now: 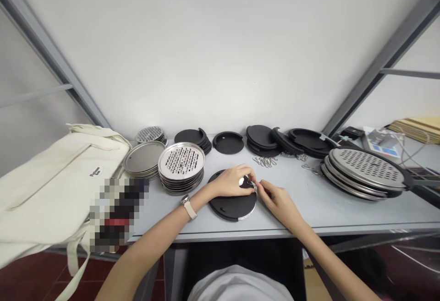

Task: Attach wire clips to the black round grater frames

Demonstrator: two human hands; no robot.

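A black round disc holder (231,205) lies on the table in front of me, with a shiny metal rim showing along its lower right edge. My left hand (233,183) rests over its top, fingers curled and pinched at the right edge. My right hand (279,202) is closed in a pinch at that same edge, its fingertips meeting those of the left. Between them shows a small bent metal wire clip (252,183), partly covered by the fingers. Several similar wire clips (264,161) lie loose behind the hands.
Left of the holder stand stacks of grater discs (182,161) and plain metal discs (144,156). Black round holders (228,143) line the wall. At right is a stack of perforated metal discs (367,168) with a black handle. A cream bag (51,177) covers the left end.
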